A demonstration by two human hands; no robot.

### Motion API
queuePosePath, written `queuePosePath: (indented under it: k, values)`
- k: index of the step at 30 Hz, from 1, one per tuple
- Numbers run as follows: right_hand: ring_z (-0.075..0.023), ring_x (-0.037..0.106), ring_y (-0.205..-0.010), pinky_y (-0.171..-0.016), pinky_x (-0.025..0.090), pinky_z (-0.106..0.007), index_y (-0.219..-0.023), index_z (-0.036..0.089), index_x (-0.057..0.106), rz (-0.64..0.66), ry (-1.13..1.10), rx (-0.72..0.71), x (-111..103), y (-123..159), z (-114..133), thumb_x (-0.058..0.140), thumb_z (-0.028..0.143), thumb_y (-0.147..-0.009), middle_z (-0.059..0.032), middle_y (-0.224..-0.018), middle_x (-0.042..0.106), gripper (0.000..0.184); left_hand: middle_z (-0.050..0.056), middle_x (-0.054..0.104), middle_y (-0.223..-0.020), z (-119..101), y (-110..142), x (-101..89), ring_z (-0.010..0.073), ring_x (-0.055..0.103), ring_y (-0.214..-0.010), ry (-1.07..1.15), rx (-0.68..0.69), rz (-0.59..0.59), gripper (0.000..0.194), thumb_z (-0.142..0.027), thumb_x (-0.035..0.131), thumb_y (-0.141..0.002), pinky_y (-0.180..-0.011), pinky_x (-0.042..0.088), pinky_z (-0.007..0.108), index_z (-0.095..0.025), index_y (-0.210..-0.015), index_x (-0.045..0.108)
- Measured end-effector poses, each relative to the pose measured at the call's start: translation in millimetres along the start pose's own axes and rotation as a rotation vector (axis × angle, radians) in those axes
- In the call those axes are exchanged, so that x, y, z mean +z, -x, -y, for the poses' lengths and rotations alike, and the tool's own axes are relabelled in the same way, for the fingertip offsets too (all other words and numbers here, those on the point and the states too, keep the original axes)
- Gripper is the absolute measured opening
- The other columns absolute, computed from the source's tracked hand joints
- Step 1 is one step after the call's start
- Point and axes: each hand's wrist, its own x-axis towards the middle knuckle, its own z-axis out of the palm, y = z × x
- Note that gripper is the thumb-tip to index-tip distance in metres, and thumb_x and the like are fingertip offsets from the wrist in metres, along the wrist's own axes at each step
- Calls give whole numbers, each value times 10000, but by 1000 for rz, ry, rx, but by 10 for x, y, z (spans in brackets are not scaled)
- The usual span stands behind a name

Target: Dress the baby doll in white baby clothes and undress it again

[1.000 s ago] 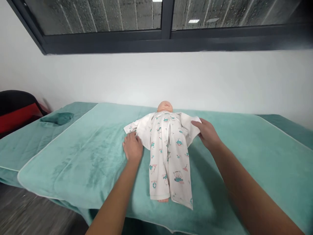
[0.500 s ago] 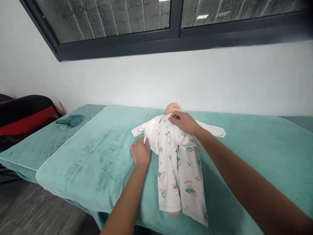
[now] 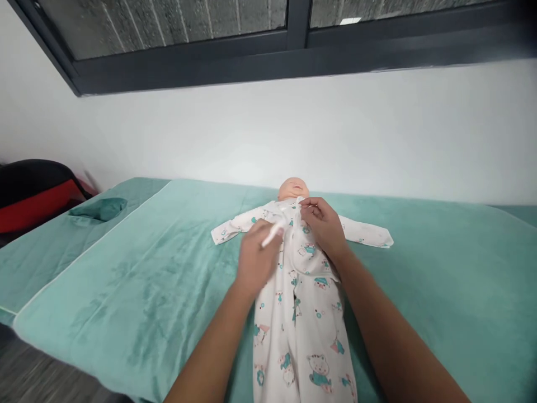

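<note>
Romper (image 3: 319,319) on doll (image 3: 293,187) prob. light, limp, best held by front edges (image 3: 272,233); L hand (image 3: 257,260) pinches one, R hand (image 3: 328,228) pinches cloth nr. neckline (image 3: 299,200).

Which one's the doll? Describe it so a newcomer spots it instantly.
Below the dark window frame and white wall spreads a teal cover. On it, the doll lies face up beneath the person's left hand and right hand. Its face and white animal-print clothing set it apart from the plain fabric.
</note>
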Motion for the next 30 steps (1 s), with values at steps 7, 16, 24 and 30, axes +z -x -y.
queuePosePath:
  k: [7,16,24,30]
  values:
    - [-196,584,-871,-758,471,-327,-895,215,604,-185,196,-104,-85,-37,-69,479,297,-848,-63,-958,631,157,20,706,-850,36,-198,14,168,629,-796,-51,-109,160,324,-413,489,-927,-756,482,282,-221,-814,724]
    - [-197,596,-825,-770,464,-336,-943,211,651,-70,212,99,-80,-100,-75,558,379,-812,-56,-956,664,233,48,718,-1117,369,-836,318,223,610,-1100,-262,-57,42,267,-208,459,-900,-1015,428,361,-210,-1010,702]
    - [-212,599,-753,-713,413,-332,-857,235,637,24,444,171,-65,-211,90,550,524,-834,-35,-819,685,303,65,737,-1031,410,-1136,475,175,663,-964,-35,-140,-15,264,-106,500,-832,-917,490,310,-169,-985,706]
    - [-247,531,-709,-665,339,-352,-590,238,443,162,881,162,176,-561,109,547,540,-830,-88,-647,552,400,52,739,-938,539,-1206,464,209,646,-936,-231,-109,126,245,-184,502,-848,-889,472,325,-195,-812,744]
